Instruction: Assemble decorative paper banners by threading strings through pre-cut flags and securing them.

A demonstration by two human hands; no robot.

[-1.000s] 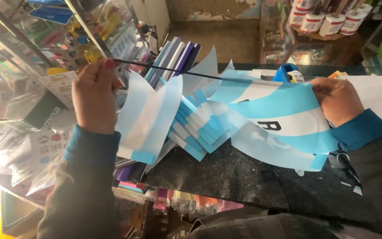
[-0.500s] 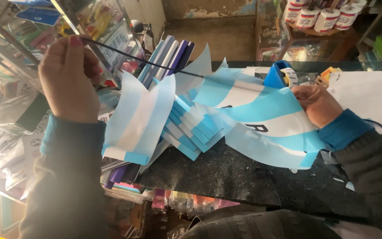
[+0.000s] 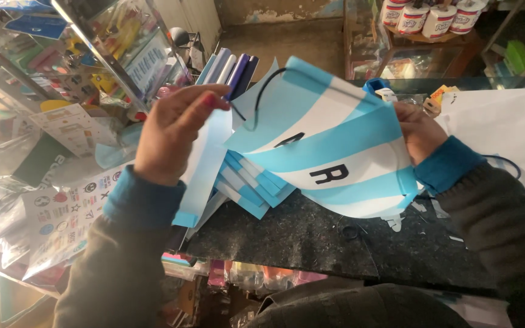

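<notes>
While the dark counter (image 3: 311, 237) bears a stack of strung pennants (image 3: 247, 182) at seven o'clock, the raised light-blue-and-white pennant (image 3: 329, 146) looks mid-threading; right hand (image 3: 417, 130) grips its edge at three o'clock, left hand (image 3: 174, 130) pinches the black cord (image 3: 262, 91).

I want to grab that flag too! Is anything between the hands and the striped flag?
Nothing visible. The left hand pinches the black cord at its top, and the right hand grips the light-blue-and-white pennant at its edge.
</notes>
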